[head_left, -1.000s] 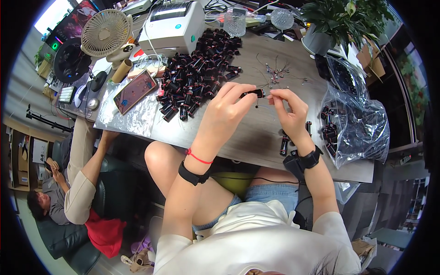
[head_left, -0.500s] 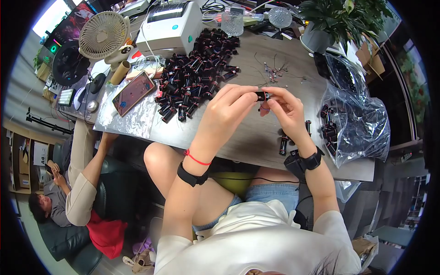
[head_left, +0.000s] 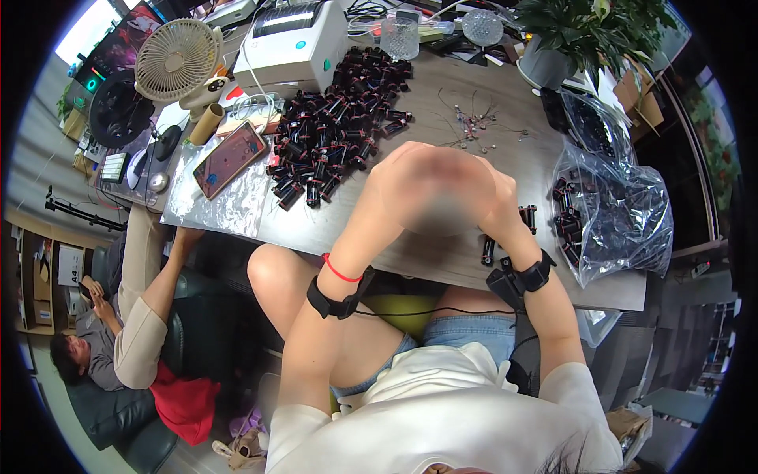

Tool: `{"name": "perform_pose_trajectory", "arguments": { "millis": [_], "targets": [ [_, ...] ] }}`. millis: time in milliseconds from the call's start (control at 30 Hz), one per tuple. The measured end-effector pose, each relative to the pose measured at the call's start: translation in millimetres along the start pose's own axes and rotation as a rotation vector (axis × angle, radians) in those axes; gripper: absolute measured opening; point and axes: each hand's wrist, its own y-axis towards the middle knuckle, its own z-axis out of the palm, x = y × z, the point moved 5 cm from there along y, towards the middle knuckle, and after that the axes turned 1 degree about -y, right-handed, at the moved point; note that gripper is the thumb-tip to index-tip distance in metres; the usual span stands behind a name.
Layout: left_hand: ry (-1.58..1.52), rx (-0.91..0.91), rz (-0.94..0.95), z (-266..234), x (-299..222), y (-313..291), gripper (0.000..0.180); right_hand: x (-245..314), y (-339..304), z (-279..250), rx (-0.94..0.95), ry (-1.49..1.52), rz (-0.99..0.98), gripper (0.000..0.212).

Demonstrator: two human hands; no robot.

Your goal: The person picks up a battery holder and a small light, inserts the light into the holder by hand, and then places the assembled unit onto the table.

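Over the desk's near part, my left hand [head_left: 392, 175] and my right hand [head_left: 503, 195] are close together. A round blurred patch covers the fingers of both, so their grip and whatever lies between them cannot be made out. To their left is a large heap of small black cylindrical parts [head_left: 335, 126] with reddish ends and thin wires. A few similar black parts [head_left: 489, 250] lie on the desk beside my right wrist. Beyond my hands is a loose bunch of thin wire pieces with small tips [head_left: 474, 126].
A clear plastic bag [head_left: 620, 225] with black parts lies at the right edge. A phone [head_left: 230, 160] rests on plastic film at left. A white printer [head_left: 292, 51], a fan [head_left: 180, 62] and a potted plant [head_left: 549, 63] stand farther back. A seated person [head_left: 95, 340] is at far left.
Earlier, my fingers held a small black cylindrical part with a reddish end between them. Now both hands have drawn closer together, and the blur hides the fingers and the part.
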Motion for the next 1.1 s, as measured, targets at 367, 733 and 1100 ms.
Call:
{"name": "perform_pose_trajectory", "arguments": {
  "millis": [367,733,1100],
  "targets": [
    [0.113,0.005,-0.014,-4,4,1,0.006,8,3,-5,-0.104,-0.123,-0.111,0.012],
    [0.211,-0.055,0.13,8,3,-2,0.005,-9,-6,9,-0.144,0.177,0.189,0.015],
    [0.369,-0.103,0.162,-6,4,3,0.004,-19,-4,6,-0.141,0.259,0.198,0.016]
  ]
}}
